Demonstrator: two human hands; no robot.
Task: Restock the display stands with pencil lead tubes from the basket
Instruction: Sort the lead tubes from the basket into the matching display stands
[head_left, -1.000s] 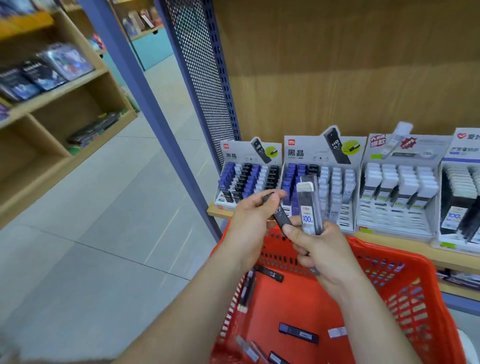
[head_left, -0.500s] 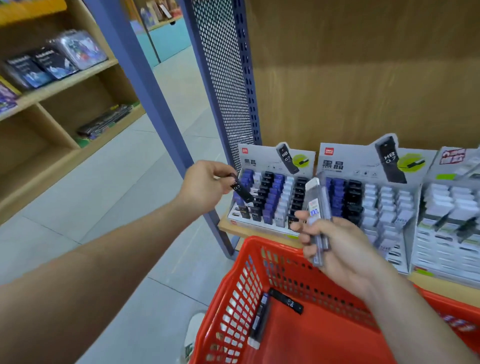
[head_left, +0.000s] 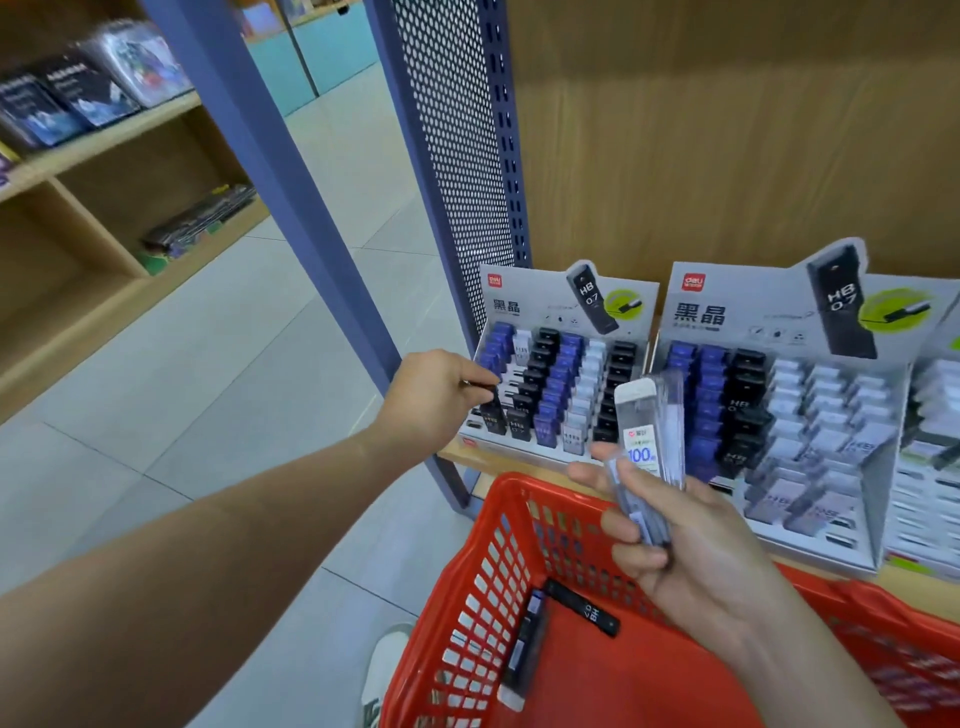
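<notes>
Tubes (head_left: 582, 605), two dark ones, are left loose on the bottom of the red basket (head_left: 470, 613), which is parked just below the shelf (head_left: 467, 460). Since the basket's walls are open lattice, a thin tube could be wedged in a hole if the basket is jolted.

The left stand (head_left: 524, 306) is set at the very end of the shelf, beside the perforated panel (head_left: 457, 156). It looks to be made of light card, so it could be skewed or shoved back if a tube is pressed in too hard. Its columns are grouped by colour, so a black tube could easily be slotted among the blue.

A bundle of clear tubes (head_left: 647, 415) is gripped at its lower end by the right hand (head_left: 691, 551). Held so low, one could be let slip into the basket or onto the floor (head_left: 260, 415). These look unlike the left stand's stock, so the wrong stand could be picked.

A black tube (head_left: 492, 413) is pinched at its top by the left hand (head_left: 431, 400), at the stand's front-left corner. Whether it is seated cannot be told. If it is angled in, its neighbours could be knocked askew.
</notes>
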